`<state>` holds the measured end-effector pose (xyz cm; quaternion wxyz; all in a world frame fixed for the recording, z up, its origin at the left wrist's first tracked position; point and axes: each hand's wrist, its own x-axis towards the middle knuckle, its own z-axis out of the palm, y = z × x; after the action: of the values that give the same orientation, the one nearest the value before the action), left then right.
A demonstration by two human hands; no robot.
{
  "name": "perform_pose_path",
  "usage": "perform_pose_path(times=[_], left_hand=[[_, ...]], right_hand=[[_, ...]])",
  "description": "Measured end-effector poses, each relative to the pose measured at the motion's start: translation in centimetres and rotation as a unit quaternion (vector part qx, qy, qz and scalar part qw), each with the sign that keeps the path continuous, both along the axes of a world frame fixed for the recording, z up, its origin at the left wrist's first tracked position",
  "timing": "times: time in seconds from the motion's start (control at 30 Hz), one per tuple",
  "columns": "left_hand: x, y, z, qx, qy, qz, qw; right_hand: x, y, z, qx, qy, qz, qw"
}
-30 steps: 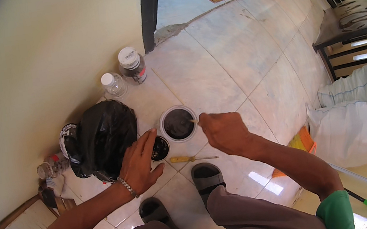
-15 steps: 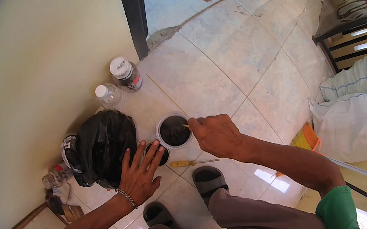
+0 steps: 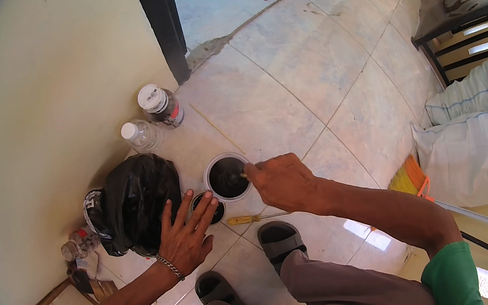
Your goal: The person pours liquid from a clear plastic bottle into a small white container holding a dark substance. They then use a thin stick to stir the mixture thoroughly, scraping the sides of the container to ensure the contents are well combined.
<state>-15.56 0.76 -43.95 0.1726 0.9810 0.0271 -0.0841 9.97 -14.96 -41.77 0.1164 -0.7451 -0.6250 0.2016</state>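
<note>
Your left hand lies flat with fingers spread, gripping nothing, resting against the black plastic bag and reaching over the small dark lid. Just right of it stands the white-rimmed can of dark paint on the tiled floor, a yellow-handled screwdriver below it. Your right hand is closed around a thin stick dipped in the can. You appear to be stirring; next, steady the can and keep the stick low.
</note>
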Motion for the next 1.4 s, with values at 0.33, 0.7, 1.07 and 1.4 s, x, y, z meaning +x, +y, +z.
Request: perform_pose_path(times=[0.33,0.7,1.07,1.4], left_hand=[[-0.2,0.2,-0.1,0.006,-0.008,-0.001,1.0],[-0.1,0.1,0.1,0.013,0.001,0.002,1.0],[-0.1,0.3,0.2,0.016,-0.005,0.001,1.0],[-0.3,0.2,0.3,0.009,0.001,0.008,1.0]], right_hand=[[-0.1,0.3,0.5,0.013,0.008,-0.012,1.0],[0.0,0.7,1.2,-0.078,0.027,0.019,0.996],[0.1,0.1,0.4,-0.019,0.009,0.001,1.0],[-0.1,0.5,0.9,0.02,0.0,-0.027,0.999]])
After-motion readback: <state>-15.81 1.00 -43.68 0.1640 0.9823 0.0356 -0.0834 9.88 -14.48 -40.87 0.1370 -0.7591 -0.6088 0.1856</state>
